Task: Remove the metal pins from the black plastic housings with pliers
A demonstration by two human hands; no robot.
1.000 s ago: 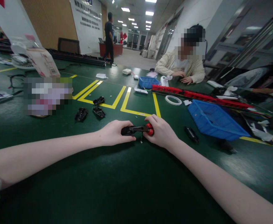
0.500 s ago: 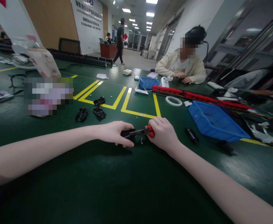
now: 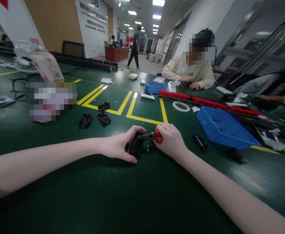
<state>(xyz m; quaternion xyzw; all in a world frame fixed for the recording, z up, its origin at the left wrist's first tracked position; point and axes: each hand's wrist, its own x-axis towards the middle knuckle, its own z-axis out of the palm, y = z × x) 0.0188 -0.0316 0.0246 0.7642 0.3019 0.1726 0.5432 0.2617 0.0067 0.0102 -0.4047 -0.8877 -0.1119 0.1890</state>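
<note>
My left hand [image 3: 119, 144] grips a black plastic part [image 3: 136, 145] between its thumb and fingers, with the part's long side tilted upright. In my right hand [image 3: 170, 139] are needle-nose pliers with red handles [image 3: 159, 136], wrapped by closed fingers. The thin jaws point left and meet the upper part of the black piece; whether they pinch something there is too small to tell. A tiny pale screw-like piece [image 3: 147, 148] lies on the green table just below the pliers. Several similar black parts [image 3: 103, 118] rest beyond my left forearm.
A blue bin [image 3: 226, 128] stands to the right, with a black cylindrical object [image 3: 200, 142] beside it. Behind are a white tape roll [image 3: 181, 106], a long red rail [image 3: 206, 100] and a small blue bin [image 3: 155, 87]. A person [image 3: 190, 71] sits across the table.
My left hand has opened wider around the black part and turned it more upright. The pliers stay at its edge, and my right hand has hardly moved. A person walking behind has moved right.
</note>
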